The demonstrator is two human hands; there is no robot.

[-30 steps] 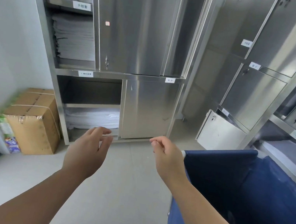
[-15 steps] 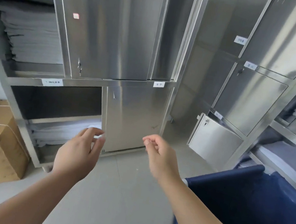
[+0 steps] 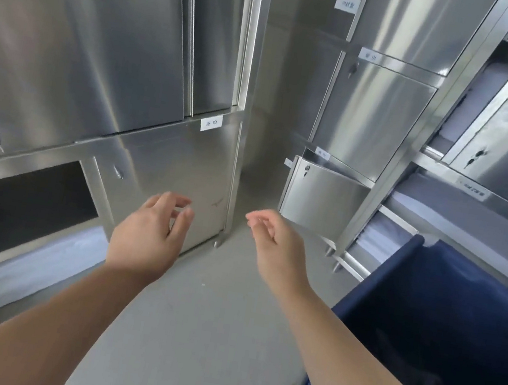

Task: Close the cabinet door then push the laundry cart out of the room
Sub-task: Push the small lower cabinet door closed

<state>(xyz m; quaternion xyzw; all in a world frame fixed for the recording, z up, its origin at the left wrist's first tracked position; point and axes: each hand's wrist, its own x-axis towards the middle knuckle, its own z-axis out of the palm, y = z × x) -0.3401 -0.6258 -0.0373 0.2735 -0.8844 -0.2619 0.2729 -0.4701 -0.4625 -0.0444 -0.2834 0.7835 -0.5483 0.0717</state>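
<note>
A small steel cabinet door (image 3: 322, 196) hangs ajar at the foot of the right cabinet bank, near the room's corner. The laundry cart (image 3: 443, 332) with its dark blue cloth bag stands at the lower right, beside my right forearm. My left hand (image 3: 149, 235) and my right hand (image 3: 274, 245) are stretched out over the floor, fingers loosely curled and apart, holding nothing. Neither hand touches the door or the cart. My right hand is short of the ajar door, to its lower left.
Stainless steel cabinets (image 3: 104, 35) line the left and right walls, meeting at a narrow corner gap. An open lower compartment (image 3: 15, 221) at left holds folded white linen. More white linen (image 3: 440, 228) lies on the right shelves. Grey floor (image 3: 207, 334) runs between.
The view has swung right and closer to the corner. The cardboard box at left has left the view. Both hands stay out in front, empty, now nearer the ajar door.
</note>
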